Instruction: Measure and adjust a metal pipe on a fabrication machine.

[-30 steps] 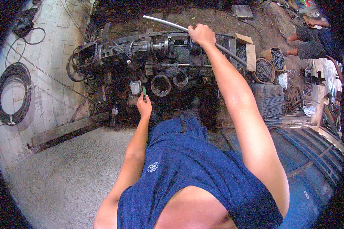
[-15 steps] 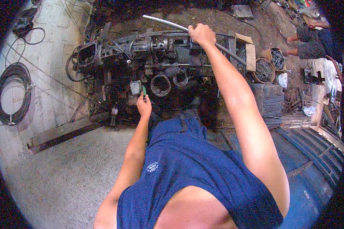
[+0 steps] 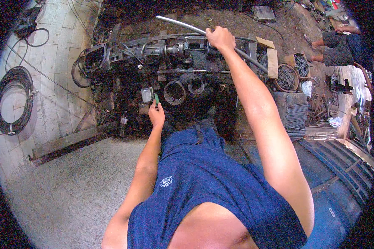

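Note:
My right hand is wrapped round a long grey metal pipe. The pipe slants over the far side of a dark, greasy machine, its bright end up to the left and its darker end down to the right. Lower and to the left, my left hand has its fingers drawn together at a small green piece. That piece sits against the side of a pale, square-faced box; how the two are joined is too small to tell. Two round, open-topped containers stand beside it, under the machine.
A coil of black cable lies on pale tiles at left. A clear bottle stands near a metal beam. At right are a basket of metal rods, a box of rods, stacked rods and another person.
Both my hands and the pipe keep almost the same places. The other person at the right has shifted an arm slightly.

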Demonstrator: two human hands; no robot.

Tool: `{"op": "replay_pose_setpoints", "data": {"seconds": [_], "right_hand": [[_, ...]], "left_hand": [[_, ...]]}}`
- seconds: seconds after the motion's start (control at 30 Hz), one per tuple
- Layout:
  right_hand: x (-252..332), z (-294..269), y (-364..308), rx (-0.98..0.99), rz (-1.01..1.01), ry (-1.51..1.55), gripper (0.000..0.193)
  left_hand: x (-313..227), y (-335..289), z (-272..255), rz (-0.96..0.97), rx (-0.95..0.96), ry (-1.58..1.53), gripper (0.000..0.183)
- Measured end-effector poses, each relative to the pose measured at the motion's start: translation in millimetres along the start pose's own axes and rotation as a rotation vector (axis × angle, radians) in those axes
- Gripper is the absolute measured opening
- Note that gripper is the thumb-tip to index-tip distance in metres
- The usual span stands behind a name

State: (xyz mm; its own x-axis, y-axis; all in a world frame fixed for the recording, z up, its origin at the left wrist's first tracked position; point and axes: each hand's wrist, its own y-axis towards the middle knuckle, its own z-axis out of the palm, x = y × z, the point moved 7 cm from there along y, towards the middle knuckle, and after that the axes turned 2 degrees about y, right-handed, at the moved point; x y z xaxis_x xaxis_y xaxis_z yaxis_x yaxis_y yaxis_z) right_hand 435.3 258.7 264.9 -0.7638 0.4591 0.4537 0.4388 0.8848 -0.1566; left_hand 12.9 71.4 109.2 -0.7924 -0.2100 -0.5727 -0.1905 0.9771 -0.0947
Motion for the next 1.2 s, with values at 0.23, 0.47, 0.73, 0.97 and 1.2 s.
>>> {"op": "replay_pose_setpoints", "data": {"seconds": [0.23, 0.47, 0.73, 0.97, 1.2], "right_hand": [[0, 2, 0, 0.017, 0.012, -0.004, 0.057], [2, 3, 0, 0.002, -0.001, -0.01, 0.056], [1, 0, -4, 0.073, 0.049, -0.001, 0.055], [2, 0, -1, 0.009, 0.007, 0.006, 0.055], [6, -1, -3, 0.022, 0.009, -0.002, 0.056]], "left_hand": [[-4, -1, 0, -0.003, 0.023, 0.039, 0.038], [-5, -1, 0, 0.007, 0.024, -0.013, 0.038], [-7, -2, -2, -0.004, 0.029, 0.015, 0.04], [-9, -2, -4, -0.008, 0.003, 0.034, 0.036], [-4, -2, 0, -0.005, 0.013, -0.034, 0.04]]}}
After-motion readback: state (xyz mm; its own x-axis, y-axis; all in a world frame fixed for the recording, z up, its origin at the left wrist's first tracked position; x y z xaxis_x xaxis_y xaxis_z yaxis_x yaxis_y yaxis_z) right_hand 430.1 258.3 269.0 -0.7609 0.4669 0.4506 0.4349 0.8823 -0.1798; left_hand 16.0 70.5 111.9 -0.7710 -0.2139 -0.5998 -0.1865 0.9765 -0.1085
